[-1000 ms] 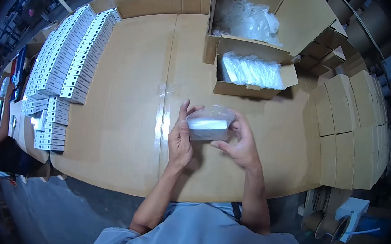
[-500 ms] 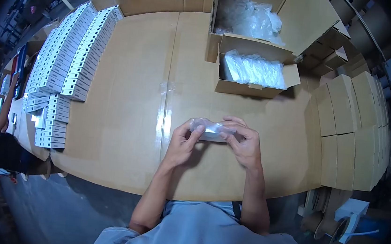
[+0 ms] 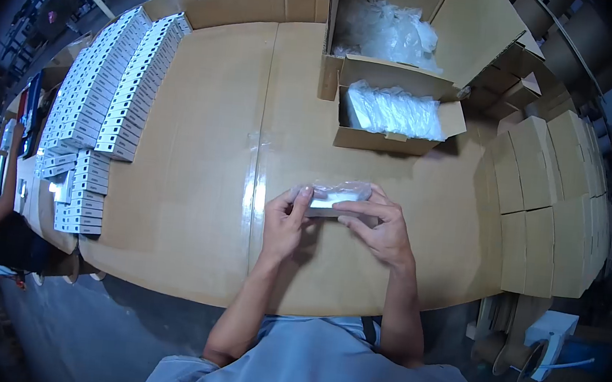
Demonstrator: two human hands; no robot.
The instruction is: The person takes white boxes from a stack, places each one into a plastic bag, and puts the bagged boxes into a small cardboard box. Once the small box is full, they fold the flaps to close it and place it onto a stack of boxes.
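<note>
Between my two hands is a small white item in a clear plastic bag [image 3: 335,195], held just above the cardboard-covered table. My left hand [image 3: 287,220] grips its left end, thumb on top. My right hand [image 3: 380,227] has its fingers over the right side of the bag, with the thumb lower at the near edge. What the white item is cannot be made out through the plastic. Beyond my hands stands an open carton [image 3: 381,141] filled with a row of plastic-bagged items [image 3: 398,113].
Long stacks of small white boxes [image 3: 124,92] line the table's left side. A larger carton [image 3: 482,42] with crumpled clear bags [image 3: 391,33] stands at the back. Brown boxes [image 3: 540,206] are piled on the right. Another person [image 3: 4,224] works at far left.
The bagged item has tilted, its right end now higher. My right fingers have shifted across the bag, and the right thumb has slid down to its near edge.
</note>
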